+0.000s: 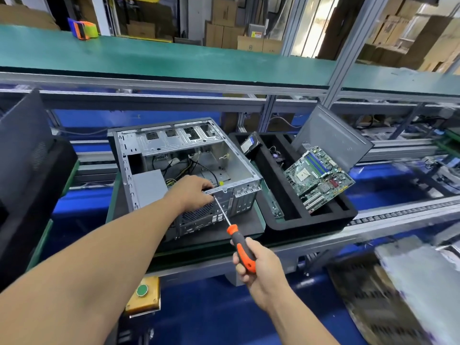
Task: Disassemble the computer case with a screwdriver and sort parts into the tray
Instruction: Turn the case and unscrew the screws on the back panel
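Observation:
An open grey computer case (174, 143) lies on its side on a black mat, with loose cables and a grey power supply (148, 187) inside. My left hand (191, 192) grips the case's near rear edge. My right hand (258, 267) holds an orange-and-black screwdriver (242, 247); its tip touches the rear panel just beside my left fingers. To the right stands a black foam tray (311, 222) holding a green motherboard (318, 178), a hard drive (250, 143) and a small bundle of wires.
A grey side panel (331, 135) leans at the tray's back. A dark case panel (27, 150) stands at the left. A green button box (143, 293) hangs below the bench edge. A green shelf (174, 61) runs overhead. Another case lies at the lower right.

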